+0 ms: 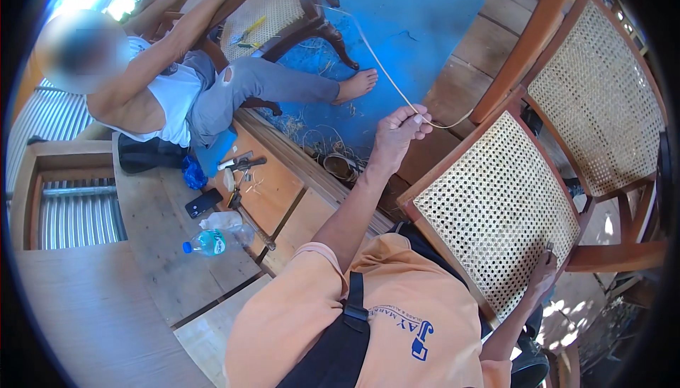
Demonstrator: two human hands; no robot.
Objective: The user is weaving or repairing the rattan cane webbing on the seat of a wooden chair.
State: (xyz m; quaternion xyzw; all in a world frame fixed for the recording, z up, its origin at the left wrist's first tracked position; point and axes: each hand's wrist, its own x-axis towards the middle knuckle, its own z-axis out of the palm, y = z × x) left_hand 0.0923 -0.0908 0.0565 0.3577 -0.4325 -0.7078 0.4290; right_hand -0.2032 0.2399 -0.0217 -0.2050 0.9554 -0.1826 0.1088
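Observation:
My left hand is raised above the blue mat, its fingers closed on a long, pale cane strand. The strand runs up toward the mat's far side and also loops right toward the chair frame. My right hand is low at the right edge of a woven cane chair seat, fingers closed around something small that I cannot make out. The seat has a wooden rim. Behind it stands a cane backrest in a reddish-brown frame.
A co-worker sits at upper left with arms on another cane-seated chair. Tools, a phone, a water bottle and a blue bag lie on the plank floor. A can stands beside the mat.

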